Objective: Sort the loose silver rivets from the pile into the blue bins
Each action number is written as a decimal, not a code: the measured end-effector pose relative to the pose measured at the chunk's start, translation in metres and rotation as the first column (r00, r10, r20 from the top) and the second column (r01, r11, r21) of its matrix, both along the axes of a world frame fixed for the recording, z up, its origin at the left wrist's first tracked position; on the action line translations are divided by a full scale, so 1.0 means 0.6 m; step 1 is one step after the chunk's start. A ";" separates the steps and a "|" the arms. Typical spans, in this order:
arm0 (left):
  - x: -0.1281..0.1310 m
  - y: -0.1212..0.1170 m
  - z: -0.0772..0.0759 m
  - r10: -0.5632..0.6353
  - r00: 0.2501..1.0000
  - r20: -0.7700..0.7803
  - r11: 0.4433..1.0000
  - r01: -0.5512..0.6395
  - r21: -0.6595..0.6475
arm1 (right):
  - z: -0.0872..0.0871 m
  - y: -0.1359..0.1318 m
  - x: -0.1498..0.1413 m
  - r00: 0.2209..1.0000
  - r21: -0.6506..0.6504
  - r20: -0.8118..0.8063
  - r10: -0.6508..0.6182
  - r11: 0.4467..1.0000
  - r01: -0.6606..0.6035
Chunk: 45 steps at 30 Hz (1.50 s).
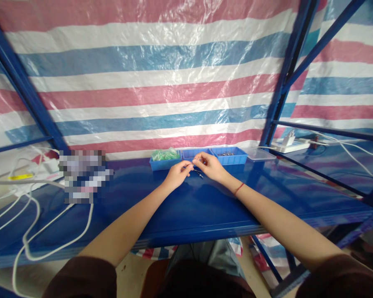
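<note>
My left hand (178,173) and my right hand (209,166) meet above the middle of the blue table, fingertips almost touching. Both are closed in a pinch. Whatever lies between the fingertips is too small to make out. Just below the fingers shows a thin dark piece with a pale, shiny tip (200,174); whether it hangs from a hand or rests on the table I cannot tell. Behind my left hand stands a blue bin (161,166) of green pieces in clear plastic. Another blue bin (236,159), behind my right hand, contains small metal parts.
Between those bins sits a middle blue bin (188,154), partly hidden by my right hand. A clear plastic lid (261,155) lies to the right. White cables (37,207) loop over the table's left side. A power strip (290,145) is at the right, beyond the blue frame post (272,120).
</note>
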State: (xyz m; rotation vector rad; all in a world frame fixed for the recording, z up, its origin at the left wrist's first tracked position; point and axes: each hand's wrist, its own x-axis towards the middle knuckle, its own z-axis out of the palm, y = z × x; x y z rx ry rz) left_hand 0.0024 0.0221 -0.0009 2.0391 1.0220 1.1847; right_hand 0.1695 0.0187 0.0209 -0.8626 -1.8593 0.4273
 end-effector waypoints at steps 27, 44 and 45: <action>0.007 0.006 -0.019 0.068 0.846 -0.529 0.952 0.104 0.289 | -0.001 0.011 0.034 0.582 0.548 0.712 -0.393 0.829 -0.111; 0.010 0.002 -0.008 0.048 0.989 0.142 0.998 -0.054 0.041 | -0.031 -0.009 0.003 0.899 0.096 0.435 -0.057 0.995 0.017; 0.010 0.001 -0.007 0.041 0.988 0.150 0.998 -0.048 0.045 | -0.030 -0.009 0.003 0.906 0.090 0.420 -0.052 0.996 0.016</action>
